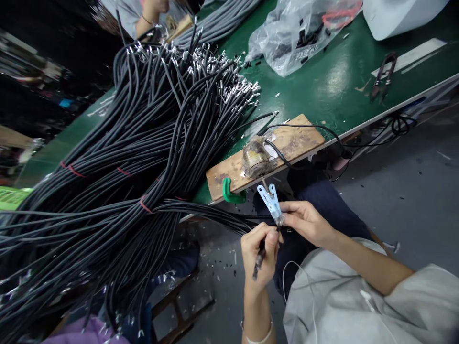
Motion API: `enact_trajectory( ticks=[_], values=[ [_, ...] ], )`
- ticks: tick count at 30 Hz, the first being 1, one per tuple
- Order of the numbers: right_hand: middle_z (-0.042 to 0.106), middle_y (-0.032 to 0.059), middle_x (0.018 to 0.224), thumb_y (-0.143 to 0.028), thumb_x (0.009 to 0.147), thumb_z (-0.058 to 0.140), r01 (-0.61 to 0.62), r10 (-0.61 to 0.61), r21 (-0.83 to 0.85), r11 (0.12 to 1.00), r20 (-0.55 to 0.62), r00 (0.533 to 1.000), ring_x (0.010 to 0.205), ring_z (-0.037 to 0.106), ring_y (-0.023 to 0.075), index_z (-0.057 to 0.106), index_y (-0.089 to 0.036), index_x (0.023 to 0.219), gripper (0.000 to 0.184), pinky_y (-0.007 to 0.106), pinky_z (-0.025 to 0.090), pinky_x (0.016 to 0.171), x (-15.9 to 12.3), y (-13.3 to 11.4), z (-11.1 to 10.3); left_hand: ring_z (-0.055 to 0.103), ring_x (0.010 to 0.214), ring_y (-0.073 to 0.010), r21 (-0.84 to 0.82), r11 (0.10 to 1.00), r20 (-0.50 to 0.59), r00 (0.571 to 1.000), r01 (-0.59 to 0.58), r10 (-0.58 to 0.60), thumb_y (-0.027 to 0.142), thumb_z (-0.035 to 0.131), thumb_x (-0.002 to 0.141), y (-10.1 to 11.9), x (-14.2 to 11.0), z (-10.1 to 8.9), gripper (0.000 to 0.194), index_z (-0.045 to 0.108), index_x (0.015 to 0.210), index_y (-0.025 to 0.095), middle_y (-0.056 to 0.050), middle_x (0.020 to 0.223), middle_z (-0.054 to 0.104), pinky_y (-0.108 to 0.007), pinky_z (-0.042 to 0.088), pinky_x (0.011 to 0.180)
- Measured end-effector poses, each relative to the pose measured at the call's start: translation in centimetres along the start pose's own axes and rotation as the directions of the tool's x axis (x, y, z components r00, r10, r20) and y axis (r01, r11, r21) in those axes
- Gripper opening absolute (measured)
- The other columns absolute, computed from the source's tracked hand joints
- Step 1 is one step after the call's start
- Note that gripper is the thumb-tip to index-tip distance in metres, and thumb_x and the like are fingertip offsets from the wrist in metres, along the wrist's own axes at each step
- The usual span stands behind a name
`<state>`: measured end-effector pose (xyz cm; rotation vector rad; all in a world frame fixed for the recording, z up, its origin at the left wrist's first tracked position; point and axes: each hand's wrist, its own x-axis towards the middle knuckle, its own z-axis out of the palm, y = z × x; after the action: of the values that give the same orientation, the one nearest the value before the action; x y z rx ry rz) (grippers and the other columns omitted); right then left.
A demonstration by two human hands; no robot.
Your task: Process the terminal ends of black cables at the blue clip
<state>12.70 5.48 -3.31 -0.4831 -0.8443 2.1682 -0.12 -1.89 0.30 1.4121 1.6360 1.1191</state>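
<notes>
My left hand (260, 248) is closed round a dark, slim stick-like piece (258, 263), which slants up towards the jaws of a light blue clothespin (269, 203). Beside those jaws, the thumb and fingertips of my right hand (308, 222) are pinched together; what lies between them is too small to make out. Above the clothespin's handles, a thin metal rod (264, 182) sticks out of a tape-wrapped device (256, 157). That device sits on a wooden board (301, 138). Several black cables (215, 215) run behind my left hand.
A big heap of black cables (143, 143) with stripped silvery ends covers the left of the green table (333, 91). A green clamp (229, 191) grips the board. Behind are a plastic bag (283, 43) of black bits, snips (385, 76) and another person's arm (145, 19).
</notes>
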Motion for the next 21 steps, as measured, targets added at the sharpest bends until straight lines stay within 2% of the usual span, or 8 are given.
enact_trajectory(
  ticks=[4,6,8,13,16,18,19,21],
  values=[
    [0.058,0.0048,0.085,-0.041,0.086,0.065,0.207,-0.171,-0.286,0.935,0.145,0.975,0.074,0.053,0.0132,0.067,-0.013,0.093,0.029,0.026,0.045,0.066,0.0,-0.4,-0.8,0.036,0.041,-0.0061,-0.053,0.990,0.071,0.990,0.128,-0.124,0.033,0.047,0.096,0.5,0.2,-0.5,0.043,0.050,0.056,0.016,0.005,0.048,0.040,-0.020,0.027,0.043],
    [0.058,0.0046,0.083,-0.032,0.082,0.072,0.382,-0.321,-0.383,0.841,0.217,0.922,0.073,0.053,0.0136,0.067,-0.014,0.089,0.020,0.027,0.044,0.065,0.1,-0.3,-0.9,0.034,0.039,-0.0059,-0.068,0.985,0.124,0.981,0.158,-0.149,0.036,0.047,0.096,0.7,0.3,-0.8,0.045,0.049,0.055,0.016,0.005,0.047,0.038,-0.020,0.026,0.042],
    [0.058,0.0030,0.074,-0.028,0.080,0.074,0.477,-0.433,-0.361,0.801,0.200,0.879,0.068,0.053,0.0131,0.067,-0.015,0.078,0.015,0.026,0.044,0.061,0.4,-0.1,-0.8,0.032,0.038,-0.0056,-0.081,0.982,0.162,0.975,0.170,-0.155,0.038,0.047,0.095,0.9,0.3,-1.0,0.046,0.049,0.055,0.016,0.005,0.045,0.037,-0.020,0.025,0.040],
    [0.057,0.0003,0.063,-0.043,0.069,0.081,0.277,-0.275,-0.181,0.944,0.036,0.961,0.060,0.053,0.0126,0.065,-0.014,0.065,0.034,0.026,0.044,0.055,0.6,0.7,0.2,0.035,0.036,-0.0058,-0.097,0.991,0.148,0.986,0.089,-0.074,0.036,0.049,0.094,0.8,0.2,-1.1,0.044,0.054,0.056,0.015,0.004,0.045,0.040,-0.020,0.027,0.039],
    [0.054,-0.0015,0.060,-0.046,0.067,0.081,0.255,-0.273,-0.184,0.949,-0.080,0.959,0.057,0.050,0.0116,0.060,-0.015,0.061,0.038,0.026,0.043,0.053,0.4,0.9,0.8,0.039,0.037,-0.0060,-0.098,0.994,0.089,0.995,0.051,-0.042,0.030,0.053,0.093,0.4,0.1,-0.7,0.036,0.059,0.061,0.015,0.004,0.047,0.045,-0.020,0.030,0.041],
    [0.053,-0.0013,0.060,-0.038,0.075,0.077,0.339,-0.398,-0.310,0.888,-0.150,0.905,0.056,0.049,0.0115,0.059,-0.016,0.062,0.032,0.026,0.042,0.052,0.3,0.9,1.0,0.044,0.040,-0.0068,-0.090,0.995,0.038,0.998,0.054,-0.051,0.028,0.056,0.091,0.2,0.1,-0.4,0.029,0.063,0.066,0.015,0.003,0.050,0.049,-0.020,0.033,0.043],
    [0.054,-0.0004,0.061,-0.032,0.078,0.075,0.405,-0.504,-0.424,0.810,-0.151,0.850,0.058,0.050,0.0122,0.060,-0.016,0.064,0.026,0.026,0.042,0.053,0.2,0.9,1.0,0.046,0.042,-0.0073,-0.087,0.994,0.016,0.998,0.063,-0.062,0.028,0.057,0.090,0.2,0.1,-0.2,0.027,0.064,0.068,0.015,0.003,0.052,0.050,-0.020,0.034,0.044],
    [0.059,0.0029,0.067,-0.018,0.080,0.071,0.527,-0.718,-0.655,0.542,-0.035,0.695,0.064,0.053,0.0149,0.063,-0.017,0.072,0.011,0.030,0.045,0.057,0.2,0.9,0.7,0.047,0.043,-0.0075,-0.096,0.991,-0.016,0.995,0.095,-0.097,0.028,0.058,0.090,0.2,0.2,0.1,0.026,0.065,0.069,0.015,0.003,0.053,0.051,-0.019,0.034,0.044]
  ],
)
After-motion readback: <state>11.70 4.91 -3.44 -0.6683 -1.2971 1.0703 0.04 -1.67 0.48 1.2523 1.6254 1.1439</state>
